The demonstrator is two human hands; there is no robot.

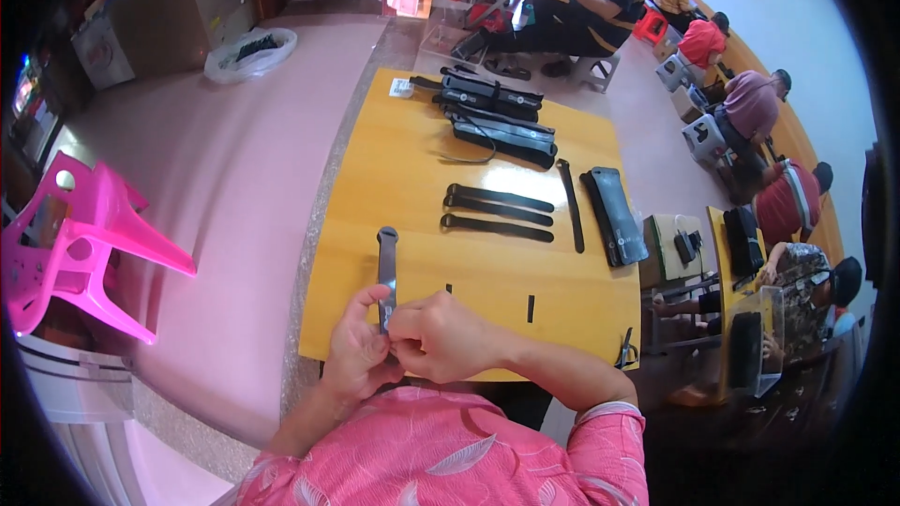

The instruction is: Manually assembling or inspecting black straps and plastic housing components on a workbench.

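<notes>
A dark strap (387, 262) with a rounded, slotted end stands up from my left hand (356, 347), whose thumb and fingers pinch it near its lower part. Right beside it, my right hand (445, 339) is closed with curled fingers at the strap's lower end. What the right fingertips grip is hidden behind the hand. Beyond my hands, three similar black straps (499, 209) lie side by side on the yellow table (375, 178). Another black strap (571, 206) lies lengthwise to their right.
Bundles of black straps (502, 136) lie at the table's far side, and another bundle (614, 215) at its right edge. Scissors (627, 349) rest at the near right corner. A pink plastic chair (89, 244) stands left. Several people sit at tables ahead and to the right.
</notes>
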